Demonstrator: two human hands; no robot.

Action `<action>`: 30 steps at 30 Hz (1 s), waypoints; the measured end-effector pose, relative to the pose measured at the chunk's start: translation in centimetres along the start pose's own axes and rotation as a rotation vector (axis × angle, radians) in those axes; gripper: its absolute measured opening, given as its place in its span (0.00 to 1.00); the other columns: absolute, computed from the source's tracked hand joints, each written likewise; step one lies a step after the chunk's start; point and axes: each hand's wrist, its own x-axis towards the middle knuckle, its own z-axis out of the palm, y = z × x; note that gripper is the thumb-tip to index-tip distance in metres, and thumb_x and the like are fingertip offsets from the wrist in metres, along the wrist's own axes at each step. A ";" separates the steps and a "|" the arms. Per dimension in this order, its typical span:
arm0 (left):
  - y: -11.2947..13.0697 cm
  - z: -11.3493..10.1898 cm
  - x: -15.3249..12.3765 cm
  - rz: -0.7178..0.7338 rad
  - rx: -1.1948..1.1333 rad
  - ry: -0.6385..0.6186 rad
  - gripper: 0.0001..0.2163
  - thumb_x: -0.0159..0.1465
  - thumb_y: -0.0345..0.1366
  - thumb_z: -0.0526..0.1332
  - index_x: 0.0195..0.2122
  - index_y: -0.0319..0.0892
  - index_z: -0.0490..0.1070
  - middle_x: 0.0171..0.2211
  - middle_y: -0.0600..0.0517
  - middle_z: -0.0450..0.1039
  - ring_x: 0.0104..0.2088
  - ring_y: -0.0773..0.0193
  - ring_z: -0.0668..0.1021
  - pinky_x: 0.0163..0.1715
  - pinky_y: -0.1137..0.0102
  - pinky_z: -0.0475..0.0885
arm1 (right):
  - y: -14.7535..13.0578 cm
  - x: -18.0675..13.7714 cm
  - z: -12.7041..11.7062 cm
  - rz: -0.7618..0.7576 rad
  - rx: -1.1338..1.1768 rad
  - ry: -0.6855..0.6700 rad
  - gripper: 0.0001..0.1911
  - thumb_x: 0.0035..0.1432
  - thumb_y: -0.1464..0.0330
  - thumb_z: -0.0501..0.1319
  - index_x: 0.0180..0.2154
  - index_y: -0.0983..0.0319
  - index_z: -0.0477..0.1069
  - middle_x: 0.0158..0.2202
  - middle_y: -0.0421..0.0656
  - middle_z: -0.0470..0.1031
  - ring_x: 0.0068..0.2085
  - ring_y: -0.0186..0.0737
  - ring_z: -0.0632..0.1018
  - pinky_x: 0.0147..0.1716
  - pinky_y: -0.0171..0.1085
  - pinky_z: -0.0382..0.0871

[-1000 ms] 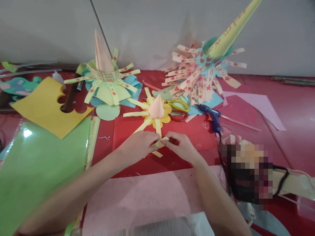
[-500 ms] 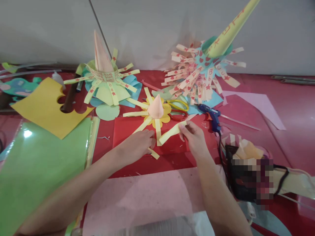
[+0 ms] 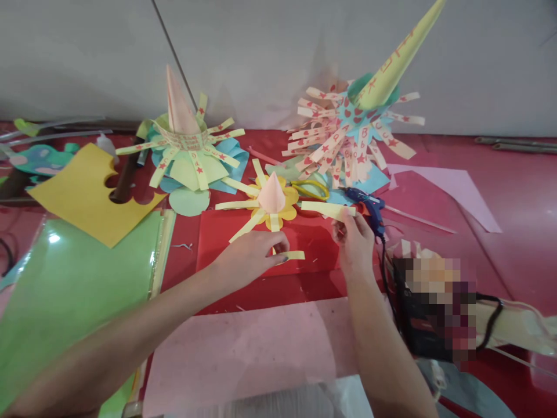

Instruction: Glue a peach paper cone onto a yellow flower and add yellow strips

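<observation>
A pale yellow paper strip (image 3: 296,255) sticks out from the pinched fingers of my left hand (image 3: 256,251). My right hand (image 3: 355,238) grips the end of another paper strip (image 3: 322,208), which points left toward the paper flower. That yellow paper flower (image 3: 287,216) carries a pink paper cone (image 3: 272,194) at its centre, and several pale yellow strips (image 3: 237,205) fan out from it. It lies on a red sheet (image 3: 217,232), just beyond my left hand, whose fingers partly cover one of the strips.
Yellow-handled scissors (image 3: 315,188) and a blue glue gun (image 3: 368,203) lie beyond my right hand. Two decorated paper hats, one green (image 3: 187,157) and one with a tall yellow cone (image 3: 400,58), stand by the wall. Green sheets (image 3: 87,278) lie left, pink paper (image 3: 243,348) in front.
My right hand has moved right with its strip, which has swung from slanting to nearly level. My left hand has turned and shifted slightly right, its strip now pointing right.
</observation>
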 end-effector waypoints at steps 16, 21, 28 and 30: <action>0.2 -0.5 4.2 0.524 0.193 1.295 0.02 0.60 0.32 0.62 0.33 0.44 0.68 0.28 0.56 0.71 0.28 0.70 0.72 0.31 0.73 0.68 | -0.7 0.3 -0.5 0.003 0.133 0.109 0.12 0.45 0.61 0.66 0.26 0.61 0.66 0.20 0.32 0.66 0.21 0.24 0.66 0.19 0.26 0.57; -1.1 -1.8 5.9 0.318 0.081 1.226 0.05 0.58 0.32 0.64 0.36 0.44 0.71 0.35 0.53 0.72 0.36 0.66 0.74 0.37 0.69 0.69 | -0.6 0.3 -0.4 0.006 0.149 0.092 0.11 0.46 0.62 0.65 0.26 0.61 0.66 0.20 0.31 0.66 0.21 0.23 0.65 0.19 0.26 0.57; 0.3 -2.3 4.3 0.257 0.108 1.202 0.03 0.62 0.36 0.60 0.32 0.47 0.72 0.32 0.56 0.75 0.36 0.65 0.76 0.39 0.67 0.71 | -0.6 0.4 -0.5 0.032 0.132 0.081 0.12 0.45 0.61 0.65 0.27 0.61 0.67 0.20 0.32 0.66 0.20 0.24 0.65 0.18 0.26 0.56; 1.3 -2.9 2.7 0.239 0.145 1.237 0.04 0.62 0.40 0.59 0.33 0.50 0.71 0.34 0.57 0.75 0.39 0.64 0.76 0.40 0.65 0.72 | -0.6 0.4 -0.4 0.035 0.123 0.063 0.12 0.45 0.61 0.65 0.27 0.61 0.67 0.20 0.33 0.67 0.20 0.24 0.65 0.18 0.26 0.56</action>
